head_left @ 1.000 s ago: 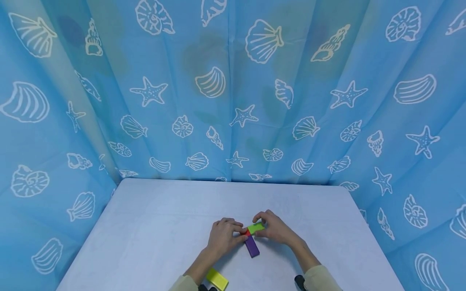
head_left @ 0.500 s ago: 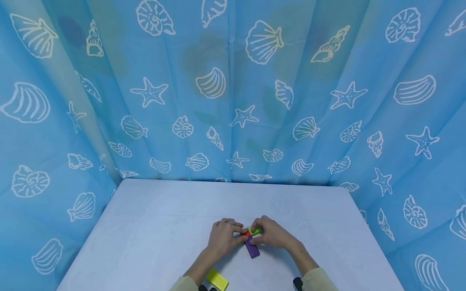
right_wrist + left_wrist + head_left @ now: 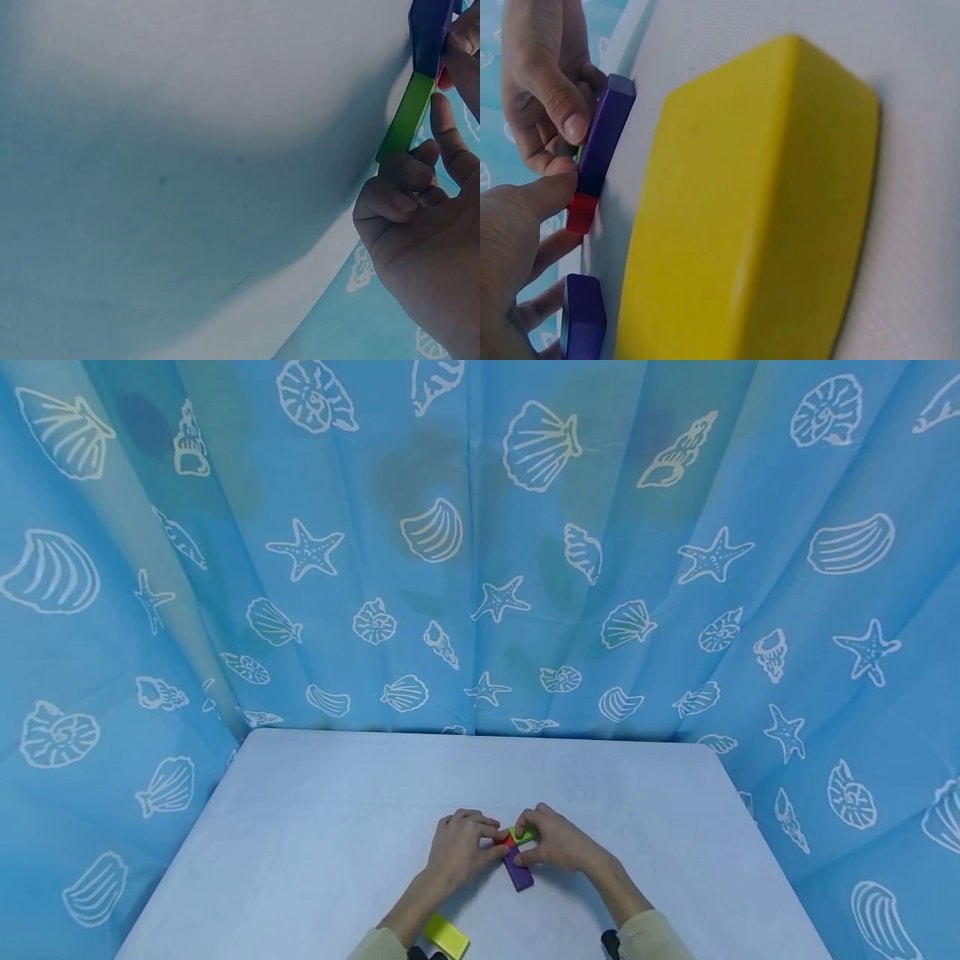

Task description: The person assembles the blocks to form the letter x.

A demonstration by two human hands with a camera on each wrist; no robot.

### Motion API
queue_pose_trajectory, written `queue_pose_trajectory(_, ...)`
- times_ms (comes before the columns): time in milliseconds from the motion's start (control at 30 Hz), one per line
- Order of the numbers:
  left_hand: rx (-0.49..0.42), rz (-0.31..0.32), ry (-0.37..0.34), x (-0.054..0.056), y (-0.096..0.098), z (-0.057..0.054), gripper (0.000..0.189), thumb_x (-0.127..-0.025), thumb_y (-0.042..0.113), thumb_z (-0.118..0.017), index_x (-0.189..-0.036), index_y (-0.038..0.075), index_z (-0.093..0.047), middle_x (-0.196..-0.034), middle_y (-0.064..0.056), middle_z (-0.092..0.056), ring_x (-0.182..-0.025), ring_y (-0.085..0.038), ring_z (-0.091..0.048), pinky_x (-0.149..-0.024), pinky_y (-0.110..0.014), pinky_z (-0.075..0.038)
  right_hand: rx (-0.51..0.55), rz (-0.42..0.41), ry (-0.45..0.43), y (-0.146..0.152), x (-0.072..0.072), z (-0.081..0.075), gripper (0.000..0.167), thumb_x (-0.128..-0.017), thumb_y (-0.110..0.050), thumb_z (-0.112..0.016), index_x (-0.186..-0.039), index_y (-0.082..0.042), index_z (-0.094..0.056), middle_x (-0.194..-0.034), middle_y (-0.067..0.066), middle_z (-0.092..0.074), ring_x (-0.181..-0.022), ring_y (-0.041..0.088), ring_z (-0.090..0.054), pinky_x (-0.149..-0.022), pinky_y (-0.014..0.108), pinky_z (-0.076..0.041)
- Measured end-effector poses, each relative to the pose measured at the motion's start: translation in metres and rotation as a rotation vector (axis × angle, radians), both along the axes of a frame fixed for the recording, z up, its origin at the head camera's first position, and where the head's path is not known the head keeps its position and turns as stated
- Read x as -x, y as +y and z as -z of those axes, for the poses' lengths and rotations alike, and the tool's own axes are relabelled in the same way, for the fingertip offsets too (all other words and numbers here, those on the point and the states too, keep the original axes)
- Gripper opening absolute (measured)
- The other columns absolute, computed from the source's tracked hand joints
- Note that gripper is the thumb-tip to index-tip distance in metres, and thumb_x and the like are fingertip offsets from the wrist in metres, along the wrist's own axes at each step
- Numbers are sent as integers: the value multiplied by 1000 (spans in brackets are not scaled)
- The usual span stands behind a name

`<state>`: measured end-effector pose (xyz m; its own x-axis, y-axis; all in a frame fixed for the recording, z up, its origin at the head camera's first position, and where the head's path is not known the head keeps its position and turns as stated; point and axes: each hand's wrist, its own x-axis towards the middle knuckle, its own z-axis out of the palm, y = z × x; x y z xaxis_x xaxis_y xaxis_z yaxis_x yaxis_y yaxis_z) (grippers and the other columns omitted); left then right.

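My left hand pinches a small red block between thumb and fingers near the middle of the table. Against the red one lie a purple block, pointing toward me, and a green block, pointing off to the right. My right hand bends its index finger over the green block, its thumb at the purple block's side. In the right wrist view, other fingers curl at the green block's end. A second purple-blue block stands beside my left fingers in the left wrist view; the left hand hides it from the head view.
A yellow block lies near the front, beside my left forearm, and looms large in the left wrist view. The white table is backed by a blue shell-print curtain.
My right hand has shifted left along the green block, and its thumb has come down to the purple block. The left hand and the blocks look unmoved.
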<state>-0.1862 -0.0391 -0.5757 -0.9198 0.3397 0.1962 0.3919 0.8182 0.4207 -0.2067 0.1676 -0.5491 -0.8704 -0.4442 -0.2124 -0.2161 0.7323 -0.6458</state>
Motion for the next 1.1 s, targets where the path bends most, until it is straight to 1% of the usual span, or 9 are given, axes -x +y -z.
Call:
queue_pose_trajectory(167, -2, 2, 25, 0, 0, 1, 22, -85, 45, -78, -104, 33, -79, -113, 11, -74, -115, -21, -62, -100, -56, -44, -4, 12, -16, -1, 0, 1, 35, -77, -31, -88, -97, -17, -63, -96, 3, -50, -85, 17, -48, -70, 34, -41)
queue_pose_trajectory(433, -10, 6, 42, -2, 0, 1, 25, -86, 46, -77, -106, 32, -79, -110, 12, -75, -113, -20, -62, -99, -56, -44, 4, 18, -40, -2, 0, -1, 34, -77, -30, -87, -97, -16, -63, -97, 4, -51, -86, 18, -48, -71, 34, -42)
queue_pose_trajectory(700, -32, 15, 57, 0, -1, 4, 24, -87, 44, -77, -107, 32, -78, -107, 14, -75, -111, -19, -62, -100, -56, -44, -3, 17, -42, -1, 2, -1, 34, -77, -29, -88, -97, -17, -63, -97, 3, -51, -87, 18, -49, -72, 35, -43)
queue_pose_trajectory(833, -57, 25, 48, 1, -3, 5, 23, -88, 44, -76, -108, 33, -78, -105, 15, -75, -111, -18, -62, -99, -56, -44, -3, 13, -43, -1, 3, 1, 34, -77, -29, -88, -96, -18, -63, -97, 3, -51, -87, 18, -48, -72, 35, -42)
queue_pose_trajectory(1000, -85, 24, 37, 1, -3, 4, 21, -88, 41, -76, -107, 32, -78, -105, 15, -75, -111, -18, -62, -96, -55, -44, -1, 1, -36, -1, 3, 0, 33, -77, -29, -87, -96, -17, -63, -96, 3, -50, -86, 18, -48, -71, 35, -41)
queue_pose_trajectory(1100, -134, 25, 8, 1, -4, 4, 19, -89, 39, -76, -106, 31, -79, -107, 13, -75, -112, -19, -62, -95, -56, -44, -5, -1, -36, -1, 2, 0, 33, -78, -29, -87, -96, -17, -62, -96, 3, -50, -86, 18, -48, -71, 35, -41)
